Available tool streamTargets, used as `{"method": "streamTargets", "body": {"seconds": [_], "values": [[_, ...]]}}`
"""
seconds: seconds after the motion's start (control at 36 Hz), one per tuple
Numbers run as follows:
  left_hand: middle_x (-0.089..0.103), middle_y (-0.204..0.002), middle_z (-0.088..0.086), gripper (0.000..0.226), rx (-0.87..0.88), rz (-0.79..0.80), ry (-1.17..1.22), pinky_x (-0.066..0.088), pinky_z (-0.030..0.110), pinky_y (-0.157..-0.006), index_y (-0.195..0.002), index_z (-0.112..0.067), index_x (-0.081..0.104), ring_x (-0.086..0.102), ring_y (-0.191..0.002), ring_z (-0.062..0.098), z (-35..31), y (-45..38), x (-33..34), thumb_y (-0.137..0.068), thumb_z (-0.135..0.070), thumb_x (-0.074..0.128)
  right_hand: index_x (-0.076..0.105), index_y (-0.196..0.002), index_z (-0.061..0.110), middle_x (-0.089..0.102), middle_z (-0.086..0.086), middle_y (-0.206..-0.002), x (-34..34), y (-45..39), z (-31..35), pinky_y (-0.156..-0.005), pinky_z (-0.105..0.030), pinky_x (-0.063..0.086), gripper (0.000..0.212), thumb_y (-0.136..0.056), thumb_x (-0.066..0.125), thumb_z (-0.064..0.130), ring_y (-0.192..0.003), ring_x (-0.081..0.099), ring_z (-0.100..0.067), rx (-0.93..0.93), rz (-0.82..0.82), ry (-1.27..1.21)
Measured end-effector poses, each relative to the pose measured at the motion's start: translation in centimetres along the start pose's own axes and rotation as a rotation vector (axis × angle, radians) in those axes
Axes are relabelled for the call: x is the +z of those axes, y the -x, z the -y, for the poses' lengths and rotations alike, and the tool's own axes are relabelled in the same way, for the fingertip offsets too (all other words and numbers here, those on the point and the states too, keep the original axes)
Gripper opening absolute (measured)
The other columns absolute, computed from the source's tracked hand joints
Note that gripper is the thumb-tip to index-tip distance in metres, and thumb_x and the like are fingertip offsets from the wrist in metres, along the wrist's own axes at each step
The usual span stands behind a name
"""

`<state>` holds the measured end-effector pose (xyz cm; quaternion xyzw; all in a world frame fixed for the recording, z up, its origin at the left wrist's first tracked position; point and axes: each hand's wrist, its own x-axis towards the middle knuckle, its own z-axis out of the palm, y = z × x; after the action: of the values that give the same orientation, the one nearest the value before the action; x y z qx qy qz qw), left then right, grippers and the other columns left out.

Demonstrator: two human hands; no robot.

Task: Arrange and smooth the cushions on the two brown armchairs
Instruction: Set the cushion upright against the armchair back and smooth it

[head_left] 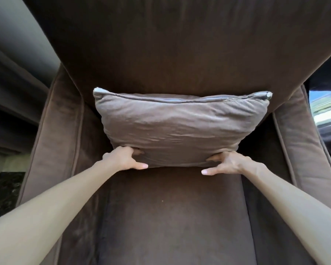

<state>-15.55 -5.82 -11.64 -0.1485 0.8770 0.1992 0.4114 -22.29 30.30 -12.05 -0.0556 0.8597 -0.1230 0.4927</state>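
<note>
A taupe rectangular cushion (176, 127) stands upright against the backrest of a brown armchair (170, 44), its zipper edge on top and its fabric wrinkled. My left hand (122, 157) grips the cushion's lower left corner, fingers tucked behind and thumb in front. At the lower right corner, my right hand (229, 163) holds it the same way. The cushion's bottom edge rests on the dark brown seat (170, 217). Only one armchair is in view.
Padded armrests flank the seat, the left armrest (52, 140) and the right armrest (298, 150). Grey curtains (13, 54) hang at the left. A dark marble surface (6, 192) sits low on the left. A bright window (325, 106) shows at the right.
</note>
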Motion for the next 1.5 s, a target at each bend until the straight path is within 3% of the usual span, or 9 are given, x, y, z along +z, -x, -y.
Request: {"method": "streamTargets", "body": {"seconds": [0.14,0.25,0.36,0.47,0.56,0.69,0.78,1.31,1.5], "values": [[0.072,-0.122,-0.013,0.05,0.223,0.034,0.159,0.049,0.015,-0.092,-0.127,-0.024,0.07,0.065,-0.115,0.003,-1.3,3.8,-2.9,-0.083,-0.048,0.077,0.067,-0.133,0.023,0.073,0.006,-0.125,-2.3,3.7,0.1,-0.103,-0.031,0.053,0.079,-0.069,0.082,0.068,-0.112,0.068,-0.006,-0.133,-0.102,0.004],[0.076,-0.091,-0.023,0.013,0.485,-0.364,0.327,0.049,0.01,-0.085,-0.091,-0.04,0.078,0.067,-0.092,-0.01,-4.1,7.3,-7.4,-0.079,-0.041,0.082,0.079,-0.099,0.027,0.078,0.015,-0.093,-6.2,8.0,3.7,-0.089,-0.036,0.059,0.035,-0.073,0.085,0.051,-0.091,0.071,0.0,-0.347,-0.488,-0.034],[0.068,-0.106,-0.017,0.039,0.696,-0.669,0.2,0.044,0.007,-0.086,-0.112,-0.03,0.071,0.063,-0.097,-0.002,-8.1,7.9,-11.1,-0.077,-0.039,0.084,0.078,-0.1,0.017,0.077,0.002,-0.097,-9.4,10.0,9.0,-0.089,-0.043,0.055,0.029,-0.079,0.086,0.035,-0.096,0.071,-0.018,-0.579,-0.799,-0.004],[0.052,-0.147,-0.003,0.098,0.536,-0.459,-0.135,0.045,0.042,-0.104,-0.147,-0.026,0.046,0.049,-0.134,0.019,-10.9,5.4,-11.9,-0.064,-0.065,0.082,0.056,-0.143,0.019,0.065,-0.003,-0.137,-10.5,8.2,13.4,-0.106,-0.045,0.046,0.079,-0.076,0.086,0.048,-0.129,0.057,-0.025,-0.496,-0.635,0.143],[0.049,-0.152,-0.003,0.114,0.368,-0.311,-0.315,0.046,0.046,-0.101,-0.153,-0.028,0.036,0.049,-0.137,0.024,-10.9,3.4,-10.8,-0.059,-0.077,0.077,0.045,-0.151,0.022,0.056,-0.003,-0.147,-9.8,6.0,14.4,-0.11,-0.048,0.041,0.09,-0.077,0.08,0.06,-0.138,0.049,-0.025,-0.345,-0.52,0.278],[0.065,-0.084,-0.006,0.042,0.358,-0.602,-0.291,0.037,0.035,-0.067,-0.087,-0.03,0.061,0.068,-0.094,0.026,-10.6,2.2,-9.4,-0.069,-0.063,0.08,0.071,-0.109,0.025,0.074,-0.003,-0.114,-8.4,4.3,14.0,-0.085,-0.04,0.039,0.034,-0.085,0.075,0.048,-0.117,0.063,-0.03,-0.312,-0.727,0.282],[0.056,-0.069,-0.009,0.039,0.386,-0.745,-0.139,0.032,0.033,-0.062,-0.072,-0.029,0.054,0.063,-0.079,0.024,-10.6,2.4,-9.4,-0.07,-0.056,0.082,0.075,-0.095,0.025,0.076,-0.006,-0.096,-9.3,4.5,13.8,-0.071,-0.036,0.036,0.014,-0.084,0.074,0.035,-0.103,0.068,-0.035,-0.319,-0.877,0.194],[0.058,-0.085,-0.007,0.04,0.37,-0.778,-0.006,0.037,0.036,-0.065,-0.063,-0.03,0.048,0.058,-0.083,0.022,-7.6,3.1,-12.1,-0.073,-0.027,0.086,0.071,-0.094,0.029,0.061,0.007,-0.085,-12.0,4.8,8.7,-0.068,-0.036,0.037,0.019,-0.086,0.076,0.045,-0.101,0.065,-0.03,-0.266,-0.887,0.173],[0.051,-0.085,-0.013,0.021,0.312,-0.683,-0.108,0.032,0.031,-0.064,-0.081,-0.032,0.065,0.052,-0.09,0.015,-4.9,3.0,-13.3,-0.077,-0.041,0.083,0.071,-0.1,0.03,0.067,0.003,-0.099,-12.6,5.0,5.5,-0.076,-0.038,0.045,0.018,-0.087,0.078,0.039,-0.105,0.062,-0.026,-0.244,-0.736,0.164]]}}
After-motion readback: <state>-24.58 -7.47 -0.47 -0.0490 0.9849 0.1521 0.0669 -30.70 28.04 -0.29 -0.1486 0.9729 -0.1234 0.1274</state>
